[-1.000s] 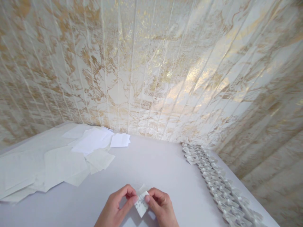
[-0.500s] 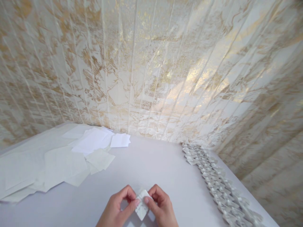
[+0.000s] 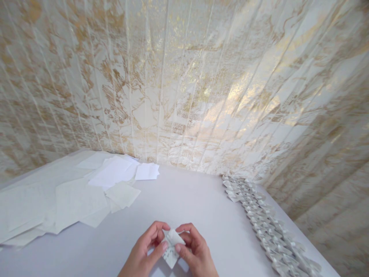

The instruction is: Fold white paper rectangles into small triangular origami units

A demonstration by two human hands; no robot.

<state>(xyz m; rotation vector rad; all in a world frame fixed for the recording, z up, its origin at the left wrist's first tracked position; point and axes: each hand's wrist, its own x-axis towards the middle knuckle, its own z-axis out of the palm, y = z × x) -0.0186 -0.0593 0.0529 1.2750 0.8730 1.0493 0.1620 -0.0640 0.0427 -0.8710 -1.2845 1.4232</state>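
Observation:
Near the bottom middle of the head view, a small folded piece of white paper [image 3: 172,252] with dark print marks is held over the table. My left hand [image 3: 148,248] pinches its left edge, thumb on top and index finger curled at the upper corner. On the other side, my right hand [image 3: 196,248] grips the right edge, with its thumb pressed on the face and the index finger raised by the top corner. The paper stands as a diamond shape with creases and a flap. Its underside is hidden by the fingers.
Loose paper sheets [image 3: 77,200] lie spread at the left. A small stack of white paper squares [image 3: 147,171] sits at their right end. Rows of folded paper pieces [image 3: 268,227] run along the right side of the white table [image 3: 198,200]. A patterned curtain [image 3: 184,84] hangs behind.
Both index fingers have lifted and spread toward the paper's upper corners. The folded paper has turned slightly, and more of its upper flap shows.

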